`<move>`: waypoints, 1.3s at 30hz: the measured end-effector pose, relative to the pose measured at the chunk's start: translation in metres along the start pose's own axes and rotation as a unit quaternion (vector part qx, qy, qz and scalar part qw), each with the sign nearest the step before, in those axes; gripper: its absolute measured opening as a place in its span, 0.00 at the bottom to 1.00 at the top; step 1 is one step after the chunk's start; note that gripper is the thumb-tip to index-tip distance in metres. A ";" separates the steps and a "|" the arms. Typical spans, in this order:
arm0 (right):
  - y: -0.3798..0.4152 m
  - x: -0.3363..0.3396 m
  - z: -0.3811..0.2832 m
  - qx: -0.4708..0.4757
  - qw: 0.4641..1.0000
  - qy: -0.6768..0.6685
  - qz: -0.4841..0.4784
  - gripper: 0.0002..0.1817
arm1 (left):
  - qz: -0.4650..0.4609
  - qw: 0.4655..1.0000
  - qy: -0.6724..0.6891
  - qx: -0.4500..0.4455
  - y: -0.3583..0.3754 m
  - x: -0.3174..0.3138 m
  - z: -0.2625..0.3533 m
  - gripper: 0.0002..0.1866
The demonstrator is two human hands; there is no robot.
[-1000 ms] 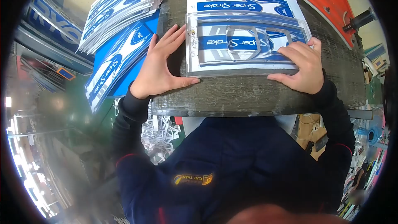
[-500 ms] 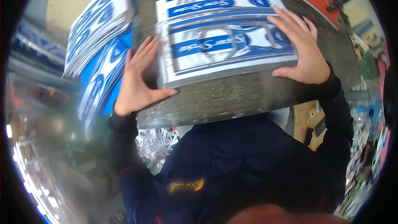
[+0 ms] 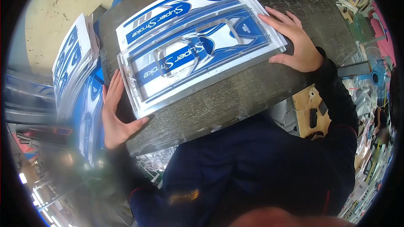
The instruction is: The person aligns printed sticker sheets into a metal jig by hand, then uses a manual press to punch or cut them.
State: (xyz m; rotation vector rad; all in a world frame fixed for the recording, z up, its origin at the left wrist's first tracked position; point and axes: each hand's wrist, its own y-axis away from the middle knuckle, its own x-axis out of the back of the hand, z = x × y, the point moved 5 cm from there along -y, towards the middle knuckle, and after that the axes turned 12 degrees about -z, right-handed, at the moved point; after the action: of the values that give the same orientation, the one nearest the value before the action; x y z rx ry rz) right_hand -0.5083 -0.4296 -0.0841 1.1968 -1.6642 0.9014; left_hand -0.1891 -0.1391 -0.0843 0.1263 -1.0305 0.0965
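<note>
Dark board [image 3: 235, 88], scuffed; on it, printed sheet [image 3: 176, 11]

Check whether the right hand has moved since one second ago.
Yes: against the Super Stroke sheet, the right hand has moved outward, from over the sheet's right end to its right edge.

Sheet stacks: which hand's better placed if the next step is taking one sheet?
Left, I'd judge: the left hand is spread open, nearest the stacks; the right hand is farther off, by the opposite end of the frame.
</note>
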 end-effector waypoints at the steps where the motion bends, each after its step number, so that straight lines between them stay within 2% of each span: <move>1: 0.000 0.000 0.000 0.007 1.000 0.002 0.001 0.48 | -0.004 1.000 -0.003 0.000 0.000 0.000 -0.001 0.60; 39: -0.002 0.001 0.000 0.012 1.000 0.019 -0.016 0.49 | -0.010 1.000 0.001 0.000 0.002 0.000 -0.005 0.61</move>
State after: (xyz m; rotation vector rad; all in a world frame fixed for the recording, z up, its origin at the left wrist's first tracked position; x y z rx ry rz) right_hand -0.5066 -0.4301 -0.0835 1.2121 -1.6051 0.9212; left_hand -0.1847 -0.1365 -0.0870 0.1363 -1.0278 0.0777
